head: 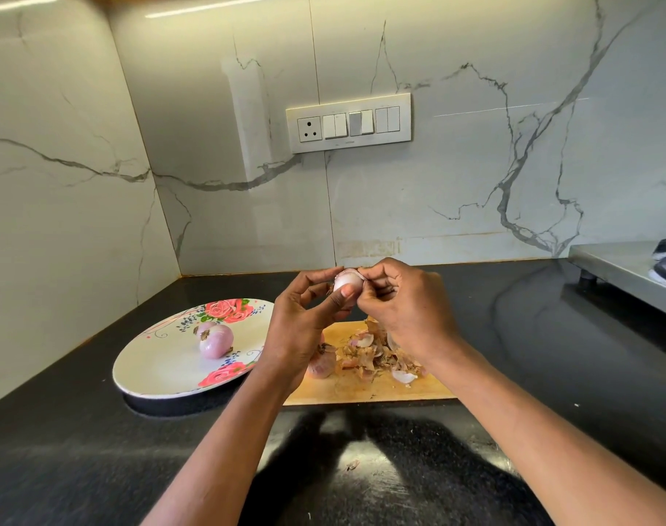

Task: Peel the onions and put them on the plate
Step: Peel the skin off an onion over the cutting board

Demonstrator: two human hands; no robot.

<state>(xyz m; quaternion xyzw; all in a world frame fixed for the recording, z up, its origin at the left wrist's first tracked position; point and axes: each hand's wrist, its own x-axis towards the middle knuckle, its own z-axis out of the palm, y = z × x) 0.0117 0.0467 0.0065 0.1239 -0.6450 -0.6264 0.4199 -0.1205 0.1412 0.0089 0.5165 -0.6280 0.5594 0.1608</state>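
The left hand (304,317) holds a pale onion (345,281) up above the cutting board (365,389), thumb and fingers curled around it. The right hand (403,301) pinches a piece of skin at its top. Two peeled onions (216,340) lie on the flowered plate (153,368); one unpeeled onion (321,364) rests beside the peels (373,354).

The tabletop (96,449) is glossy black stone, the wall (475,184) polished veined marble, the cutting board (361,389) matt pale wood, the plate (160,358) smooth glazed with printed roses, the peels (373,354) dry and papery.
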